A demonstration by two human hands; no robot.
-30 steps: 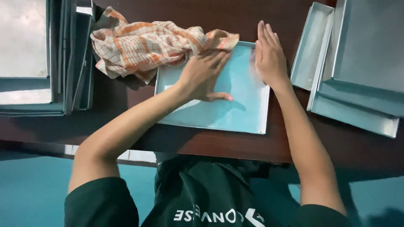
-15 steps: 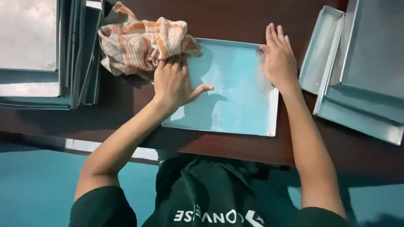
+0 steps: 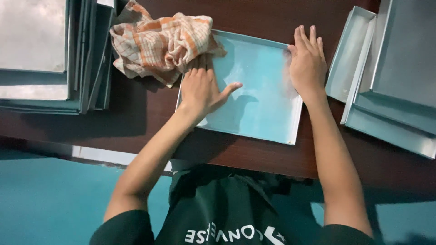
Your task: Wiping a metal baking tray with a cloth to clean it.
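Scanning from the left edge, I see a stack of metal trays (image 3: 41, 59) on the dark wooden table (image 3: 136, 122), its rims nested one inside another, which keeps the pile compact and well apart from the working area. Next comes a crumpled orange-and-white checked cloth (image 3: 161, 43), lying partly on the table and partly over the far left corner of the flat tray (image 3: 259, 97) at the centre. My left hand (image 3: 202, 88) lies palm down on that tray's left part, fingers extended and touching the cloth's edge, thumb spread to the side; the hand is flat and grips nothing, though the fingertips are partly hidden by the cloth. The tray itself sits shallow side up, near the table's front edge, directly before my body, where both arms reach it easily. My right hand (image 3: 308, 61) rests on the tray's far right corner, fingers straight and together, likewise flat and empty; I judge that this placement steadies the tray against sliding. Further right, a second pile of trays (image 3: 395, 77) lies just beside the right hand, staggered and slightly tilted, one rim leaning on the next.
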